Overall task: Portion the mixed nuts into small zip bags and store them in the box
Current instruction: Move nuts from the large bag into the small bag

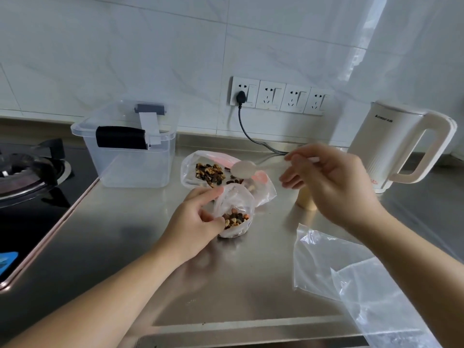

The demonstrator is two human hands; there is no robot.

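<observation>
Left hand (198,222) grips small zip bag (234,212) open on worktop (125,247), partly filled. Right hand (334,182) pinches spoon (244,169), looks empty, bowl over the nut bag (200,169) just behind. Box (130,151) back-left.

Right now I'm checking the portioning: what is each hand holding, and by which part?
The left hand grips the small bag of nuts by its left side, near the mouth. The right hand pinches the spoon by its handle end.
</observation>
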